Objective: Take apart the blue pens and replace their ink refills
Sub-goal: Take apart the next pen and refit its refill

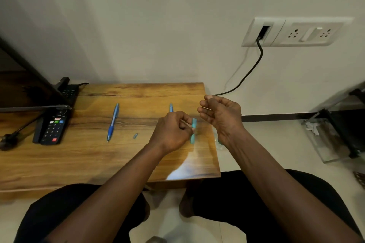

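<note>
**Hands holding pen parts above a wooden table**

Glossy brown wood-grain table (pixel 79 160) stands against a plain white wall (pixel 158 25) bearing a white socket panel (pixel 296 32). A whole blue plastic pen (pixel 113 122) lies mid-table and a second blue pen (pixel 171 107) lies just beyond the left hand (pixel 171 132). That hand's curled fingers grip a translucent teal pen barrel (pixel 193 130). The right hand (pixel 221 116), raised beside it and half curled, pinches a thin pale ink refill (pixel 206 108).

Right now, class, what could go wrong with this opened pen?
The small blue piece lies loose on the wooden table and could roll off. The left hand grips the pale blue barrel and the right hand pinches a thin pale rod beside the table's edge; anything dropped may hit the floor.
</note>
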Available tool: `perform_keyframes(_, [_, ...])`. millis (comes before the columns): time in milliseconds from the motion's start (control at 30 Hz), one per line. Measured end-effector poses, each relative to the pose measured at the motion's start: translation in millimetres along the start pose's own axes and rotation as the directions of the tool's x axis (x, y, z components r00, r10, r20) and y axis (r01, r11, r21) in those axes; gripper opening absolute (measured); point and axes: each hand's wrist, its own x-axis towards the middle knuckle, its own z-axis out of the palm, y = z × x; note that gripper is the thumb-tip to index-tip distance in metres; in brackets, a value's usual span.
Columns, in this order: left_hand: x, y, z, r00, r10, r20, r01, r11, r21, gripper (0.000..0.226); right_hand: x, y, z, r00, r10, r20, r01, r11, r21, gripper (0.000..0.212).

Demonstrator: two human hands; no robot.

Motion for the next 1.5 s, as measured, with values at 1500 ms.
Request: perform_keyframes(1500, [-15.5, -41.6, -30.7, 0.958, -0.082, -0.275, 0.213, 0.845, 0.491, 0.039, -12.7, 1.8, 16.1, 0.986, -0.067, 0.154, 0.096, 0.978, -0.186, 0.017])
